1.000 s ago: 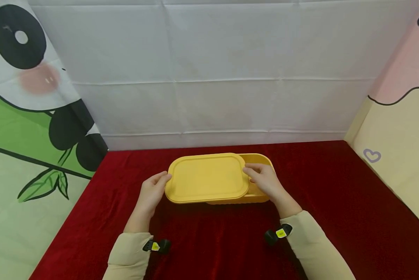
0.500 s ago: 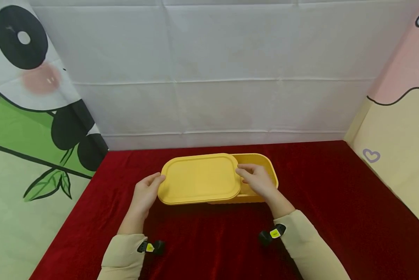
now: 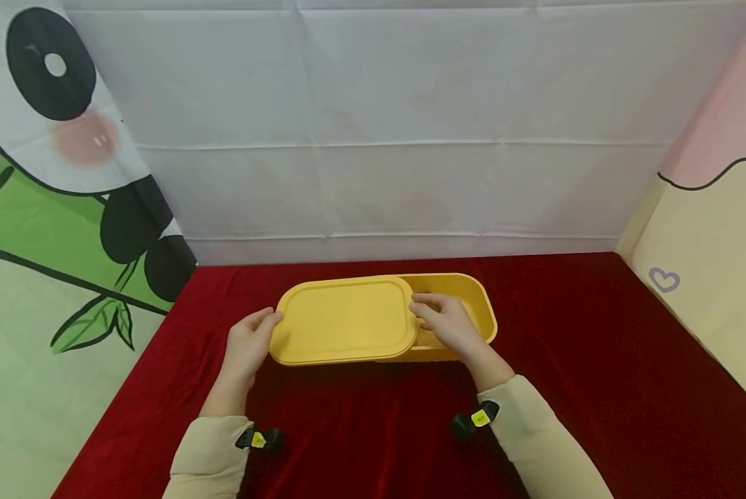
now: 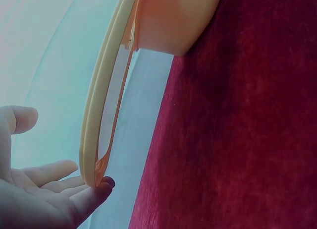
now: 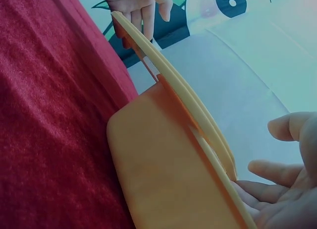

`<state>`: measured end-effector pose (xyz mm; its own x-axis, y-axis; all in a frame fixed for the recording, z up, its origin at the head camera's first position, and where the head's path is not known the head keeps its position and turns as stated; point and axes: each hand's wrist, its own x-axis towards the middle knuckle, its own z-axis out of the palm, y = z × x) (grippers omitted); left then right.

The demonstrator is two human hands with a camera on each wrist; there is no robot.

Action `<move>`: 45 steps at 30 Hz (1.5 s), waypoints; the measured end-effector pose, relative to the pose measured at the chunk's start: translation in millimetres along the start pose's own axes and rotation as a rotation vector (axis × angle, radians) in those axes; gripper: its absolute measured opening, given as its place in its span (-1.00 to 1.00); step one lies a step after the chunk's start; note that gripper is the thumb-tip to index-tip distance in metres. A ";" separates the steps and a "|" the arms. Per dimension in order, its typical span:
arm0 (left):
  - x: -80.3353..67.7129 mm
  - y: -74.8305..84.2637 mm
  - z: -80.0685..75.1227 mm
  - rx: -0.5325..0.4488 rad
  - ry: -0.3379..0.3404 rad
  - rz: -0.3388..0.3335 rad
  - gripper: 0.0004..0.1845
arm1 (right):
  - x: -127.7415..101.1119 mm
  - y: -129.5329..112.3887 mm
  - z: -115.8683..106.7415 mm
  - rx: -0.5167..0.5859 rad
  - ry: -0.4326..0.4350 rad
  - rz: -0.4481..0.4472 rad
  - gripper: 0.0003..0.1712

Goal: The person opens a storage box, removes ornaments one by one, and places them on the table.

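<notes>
A yellow rounded-rectangle lid (image 3: 343,320) lies shifted left over a yellow storage box (image 3: 486,315), covering much of it and overhanging its left side. In the left wrist view, fingers of my left hand (image 4: 47,194) reach under the overhanging rim, with the thumb raised apart from it. At the lid's opposite end, my right hand (image 3: 449,324) touches the edge over the box's uncovered part. The right wrist view shows that thumb (image 5: 287,127) standing off the lid too, while extended fingers (image 5: 270,192) meet its rim. The box's left part is hidden beneath the lid.
Dark red cloth (image 3: 360,430) covers the table under the box. A white cloth backdrop (image 3: 404,138) rises behind it, with printed cartoon panels at left and right. Each wrist wears a small black camera (image 3: 273,440).
The lid has slid left across the box, together with both hands. More of the box's right interior shows now.
</notes>
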<state>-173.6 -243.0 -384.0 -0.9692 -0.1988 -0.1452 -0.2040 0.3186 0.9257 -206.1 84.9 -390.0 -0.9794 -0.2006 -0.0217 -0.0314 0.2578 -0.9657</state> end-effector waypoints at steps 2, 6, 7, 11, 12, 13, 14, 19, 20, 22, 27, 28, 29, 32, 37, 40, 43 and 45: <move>0.0 -0.5 -1.3 0.000 0.001 -0.002 -0.32 | 0.6 -0.7 1.3 0.003 -0.006 0.001 -0.49; 0.4 -0.8 -3.5 0.007 0.011 -0.008 -0.33 | 0.7 -3.9 3.3 -0.002 -0.011 0.008 -0.50; 0.3 -0.9 -4.0 0.009 0.015 -0.010 -0.33 | 0.7 -4.9 3.9 -0.003 -0.013 0.009 -0.50; -0.3 -1.8 -7.7 0.011 0.038 -0.019 -0.32 | 1.5 -7.8 7.5 0.004 -0.026 0.009 -0.50; -0.6 -2.0 -8.9 0.009 0.043 -0.020 -0.32 | 1.9 -8.2 8.6 0.004 -0.029 0.010 -0.50; -0.8 -2.3 -10.3 0.008 0.047 -0.022 -0.31 | 2.2 -8.6 9.9 0.005 -0.032 0.012 -0.50; -1.1 -2.7 -11.6 0.005 0.051 -0.024 -0.31 | 2.5 -8.9 11.2 0.008 -0.034 0.011 -0.50; -2.6 -4.2 -17.1 0.000 0.069 -0.047 -0.28 | 2.2 -11.4 17.6 0.005 -0.031 0.016 -0.52; -2.8 -4.5 -18.3 -0.001 0.073 -0.051 -0.28 | 1.9 -11.8 18.8 0.006 -0.028 0.015 -0.52; -3.0 -5.1 -20.9 -0.003 0.081 -0.059 -0.29 | 1.2 -13.0 21.2 0.005 -0.021 0.017 -0.54; -2.5 -5.3 -27.7 -0.009 0.113 -0.070 -0.31 | 2.8 -14.7 26.8 0.016 -0.031 -0.010 -0.55; -2.3 -5.2 -28.9 -0.009 0.121 -0.071 -0.31 | 3.4 -15.0 27.8 0.018 -0.038 -0.016 -0.54; -2.0 -5.2 -30.0 -0.008 0.130 -0.070 -0.31 | 4.1 -15.4 28.9 0.017 -0.044 -0.023 -0.54; -1.1 -4.8 -32.7 -0.003 0.151 -0.072 -0.32 | 6.5 -16.7 30.7 0.017 -0.058 -0.030 -0.54; 1.0 -5.8 -34.9 0.001 0.187 -0.093 -0.31 | 10.3 -18.2 34.0 0.036 -0.080 -0.040 -0.54; 2.3 -7.1 -34.3 -0.004 0.211 -0.110 -0.30 | 12.1 -19.2 36.7 0.064 -0.089 -0.036 -0.55; 3.0 -7.9 -33.1 -0.014 0.236 -0.122 -0.29 | 14.2 -20.7 39.4 0.086 -0.089 -0.033 -0.56; 3.2 -8.5 -32.6 -0.020 0.250 -0.129 -0.29 | 15.8 -21.9 41.3 0.093 -0.083 -0.038 -0.56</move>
<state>-170.5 -276.6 -380.9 -0.8708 -0.4600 -0.1737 -0.3181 0.2576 0.9124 -212.7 37.0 -379.8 -0.9578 -0.2874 -0.0023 -0.0458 0.1605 -0.9860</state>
